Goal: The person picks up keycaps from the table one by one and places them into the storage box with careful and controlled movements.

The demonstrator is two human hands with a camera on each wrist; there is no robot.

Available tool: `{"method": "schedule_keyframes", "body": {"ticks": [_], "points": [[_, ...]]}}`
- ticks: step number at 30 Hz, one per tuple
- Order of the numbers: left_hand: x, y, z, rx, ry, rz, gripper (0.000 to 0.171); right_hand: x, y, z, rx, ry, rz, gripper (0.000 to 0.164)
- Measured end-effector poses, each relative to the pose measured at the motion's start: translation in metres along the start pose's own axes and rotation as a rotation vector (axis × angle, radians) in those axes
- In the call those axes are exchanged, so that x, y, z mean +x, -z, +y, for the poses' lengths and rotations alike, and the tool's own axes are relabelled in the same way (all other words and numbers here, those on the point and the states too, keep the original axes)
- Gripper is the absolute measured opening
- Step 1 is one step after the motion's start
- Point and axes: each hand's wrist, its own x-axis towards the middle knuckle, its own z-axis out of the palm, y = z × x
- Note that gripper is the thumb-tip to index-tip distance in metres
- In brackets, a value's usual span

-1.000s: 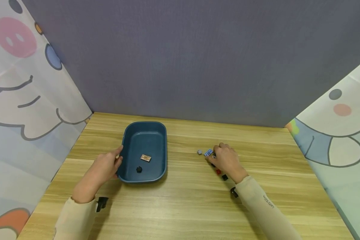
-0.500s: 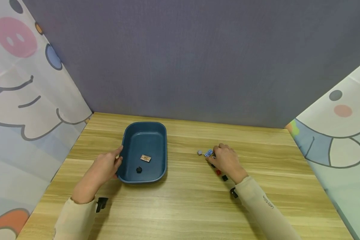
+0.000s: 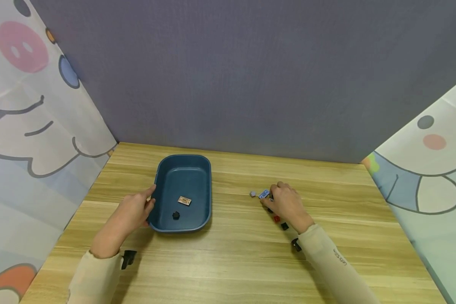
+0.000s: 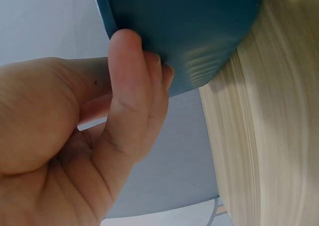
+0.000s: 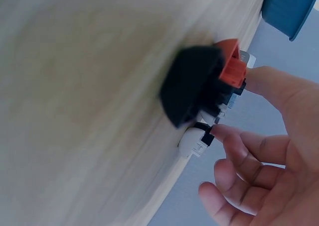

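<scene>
A dark blue rectangular tray (image 3: 188, 181) stands at left on the table; in it lie a tan printed tile (image 3: 184, 201) and a small black piece (image 3: 176, 215). My left hand (image 3: 134, 211) pinches the tray's left rim, fingers against the outer wall in the left wrist view (image 4: 124, 111). To the right, my right hand (image 3: 288, 205) is low over a group of small toy pieces, its index fingertip at a white-and-black piece (image 5: 196, 140) and its thumb beside the pieces. I cannot tell whether it grips one. A blue printed tile (image 3: 264, 194) lies by the thumb.
A small grey piece (image 3: 252, 194) lies left of the blue tile. Nearer the right wrist are a red piece (image 3: 276, 218), a black piece (image 3: 284, 226) and a larger black piece (image 3: 297, 244). A black object (image 3: 128, 259) sits beside the left sleeve. A grey panel (image 3: 228, 84) rises behind the table.
</scene>
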Motion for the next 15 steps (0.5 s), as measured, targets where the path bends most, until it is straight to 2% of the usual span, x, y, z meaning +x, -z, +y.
{"method": "schedule_keyframes", "body": {"ticks": [7, 15], "points": [[0.0, 0.001, 0.001, 0.004, 0.001, 0.002, 0.05, 0.003, 0.006, -0.008, 0.053, 0.043, 0.071, 0.039], [0.0, 0.0, 0.0, -0.008, -0.001, 0.001, 0.05, 0.018, 0.025, -0.037, 0.074, 0.069, 0.098, 0.046]]}}
